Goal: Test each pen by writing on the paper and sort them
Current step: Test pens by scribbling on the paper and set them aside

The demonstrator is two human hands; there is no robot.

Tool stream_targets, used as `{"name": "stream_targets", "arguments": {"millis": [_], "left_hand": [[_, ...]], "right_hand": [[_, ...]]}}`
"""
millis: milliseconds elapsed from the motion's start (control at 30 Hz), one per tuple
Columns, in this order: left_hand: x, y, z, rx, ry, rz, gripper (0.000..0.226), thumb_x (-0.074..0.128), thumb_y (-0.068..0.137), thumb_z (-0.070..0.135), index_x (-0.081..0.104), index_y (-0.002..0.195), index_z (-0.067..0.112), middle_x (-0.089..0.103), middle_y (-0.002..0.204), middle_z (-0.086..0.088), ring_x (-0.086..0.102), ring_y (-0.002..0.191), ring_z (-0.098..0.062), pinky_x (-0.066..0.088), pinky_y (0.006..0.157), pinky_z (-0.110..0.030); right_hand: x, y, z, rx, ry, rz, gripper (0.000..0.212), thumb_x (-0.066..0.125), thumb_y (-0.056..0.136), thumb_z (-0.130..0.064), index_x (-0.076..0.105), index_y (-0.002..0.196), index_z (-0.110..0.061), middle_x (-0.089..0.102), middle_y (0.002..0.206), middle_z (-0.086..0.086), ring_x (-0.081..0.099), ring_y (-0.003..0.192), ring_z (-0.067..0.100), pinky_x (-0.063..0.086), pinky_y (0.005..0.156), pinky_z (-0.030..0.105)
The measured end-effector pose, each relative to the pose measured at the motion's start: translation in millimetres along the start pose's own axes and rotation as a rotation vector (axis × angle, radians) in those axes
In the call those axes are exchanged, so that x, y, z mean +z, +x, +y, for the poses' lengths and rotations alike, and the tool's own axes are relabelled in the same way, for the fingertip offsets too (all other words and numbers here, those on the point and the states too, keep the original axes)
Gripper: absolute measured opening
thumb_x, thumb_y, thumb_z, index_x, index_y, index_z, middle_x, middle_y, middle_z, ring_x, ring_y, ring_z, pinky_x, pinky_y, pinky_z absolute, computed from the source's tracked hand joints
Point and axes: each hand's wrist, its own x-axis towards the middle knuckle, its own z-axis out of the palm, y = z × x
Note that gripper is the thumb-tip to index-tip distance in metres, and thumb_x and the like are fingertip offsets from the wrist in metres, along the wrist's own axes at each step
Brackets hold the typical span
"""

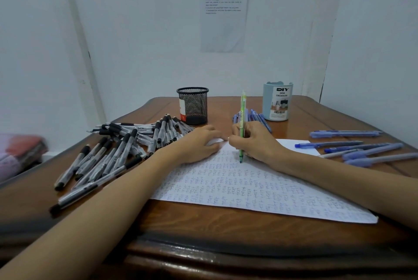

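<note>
A: Head view. Where is the pen under test?
B: The green pen [242, 121] stands nearly upright in the right hand [255, 141], fingers pinched round its lower barrel. Its tip touches the paper [248, 189] near the sheet's far end.
A: And the other hand?
B: The left hand [199, 144] lies palm down on the paper's far corner, fingers loosely bent, gripping nothing. The 2 hands are close together, fingertips almost meeting over the sheet.
A: How does the paper lie?
B: At an angle on the wooden table [203, 223], covered in rows of small blue scribbles.
A: The other pens?
B: Left of the paper, a heap of black-capped pens [117, 148] sprawls over the tabletop. Right of the paper lie several blue pens [362, 148], 1 with its cap over the sheet's right corner. A second blue cluster [255, 117] sits just beyond the paper, behind the right hand.
A: Any holders?
B: 2, both beyond the paper. There is a black mesh cup [192, 105] on the left and a pale blue desk organizer [277, 102] marked "DIY" on the right.
A: Anything else?
B: A printed notice [224, 15] hangs on the wall far beyond the paper, its text too small to read. Folded cloth [20, 151] lies off the table, far left of the paper.
</note>
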Motion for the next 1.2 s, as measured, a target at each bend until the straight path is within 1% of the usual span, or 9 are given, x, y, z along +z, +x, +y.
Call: {"name": "stream_targets", "arguments": {"millis": [200,333,500,733,833,933,1033,1133,1200], "left_hand": [[0.2,0.1,-0.2,-0.002,-0.001,0.004,0.035,0.042,0.098,0.025,0.050,0.131,0.015,0.050,0.121,-0.007,0.047,0.102,-0.014,0.033,0.087,-0.022],[0.0,-0.1,-0.1,0.006,-0.004,0.006,0.034,0.042,0.098,0.024,0.051,0.130,0.015,0.050,0.120,-0.008,0.048,0.105,-0.017,0.034,0.089,-0.024],[1.4,0.0,0.1,-0.006,0.010,0.008,0.035,0.041,0.098,0.026,0.051,0.130,0.014,0.050,0.120,-0.008,0.049,0.105,-0.018,0.037,0.091,-0.026],[3.5,-0.7,0.1,0.003,0.045,0.031,0.037,0.040,0.099,0.027,0.048,0.133,0.016,0.049,0.122,-0.005,0.048,0.104,-0.014,0.035,0.089,-0.022],[4.6,-0.9,-1.3,0.005,0.055,0.034,0.036,0.039,0.099,0.026,0.048,0.133,0.019,0.049,0.123,-0.004,0.048,0.106,-0.014,0.033,0.089,-0.022],[4.1,-1.7,-0.9,0.007,0.063,0.033,0.035,0.039,0.099,0.026,0.050,0.131,0.019,0.048,0.126,-0.003,0.048,0.109,-0.015,0.033,0.092,-0.022],[0.9,-3.1,2.7,0.015,0.089,0.029,0.035,0.039,0.099,0.026,0.050,0.132,0.017,0.049,0.127,-0.003,0.048,0.109,-0.015,0.033,0.092,-0.020],[-4.7,-4.9,5.4,0.013,0.139,0.027,0.035,0.043,0.098,0.024,0.052,0.130,0.015,0.051,0.127,-0.002,0.050,0.110,-0.014,0.037,0.094,-0.022],[-11.4,-7.1,3.5,-0.009,0.180,0.046,0.033,0.046,0.096,0.020,0.055,0.128,0.015,0.053,0.125,-0.002,0.052,0.109,-0.017,0.042,0.094,-0.029]], "right_hand": [[-1.1,-1.0,0.2,-0.031,-0.023,0.012,0.041,0.058,0.085,-0.006,0.035,0.054,-0.016,0.030,0.047,-0.008,0.031,0.043,0.003,0.026,0.050,0.020],[1.2,0.0,-2.2,-0.070,-0.065,-0.038,0.042,0.055,0.082,0.001,0.031,0.052,-0.017,0.026,0.044,-0.011,0.027,0.043,0.004,0.022,0.050,0.019],[-1.5,-3.2,-1.8,-0.067,-0.010,-0.050,0.040,0.055,0.088,-0.003,0.035,0.056,-0.014,0.029,0.050,-0.004,0.031,0.042,0.002,0.028,0.046,0.011],[-0.9,-1.0,-0.8,-0.045,-0.118,0.043,0.039,0.057,0.087,-0.007,0.037,0.056,-0.016,0.034,0.051,-0.005,0.033,0.047,0.003,0.026,0.050,0.017],[-1.9,-1.6,-2.2,0.082,0.078,0.118,0.034,0.061,0.090,-0.023,0.044,0.062,-0.012,0.040,0.052,-0.001,0.036,0.039,0.002,0.030,0.042,0.014],[-3.4,0.1,-3.2,0.214,0.269,0.193,0.039,0.052,0.094,-0.036,0.047,0.065,-0.010,0.034,0.041,-0.005,0.027,0.029,0.003,0.023,0.033,0.014],[-6.6,-2.1,-6.0,0.250,0.392,0.163,0.034,0.041,0.099,-0.024,0.055,0.073,-0.007,0.034,0.037,-0.006,0.026,0.029,0.003,0.021,0.031,0.015],[-14.3,-5.9,-12.0,0.177,0.313,0.138,0.018,0.044,0.097,-0.014,0.057,0.086,-0.010,0.050,0.048,-0.001,0.040,0.036,0.004,0.030,0.033,0.015],[-23.0,-4.8,-19.0,0.166,0.330,0.164,0.011,0.047,0.095,-0.012,0.055,0.088,-0.013,0.058,0.058,0.003,0.050,0.040,0.007,0.039,0.036,0.017]]}}
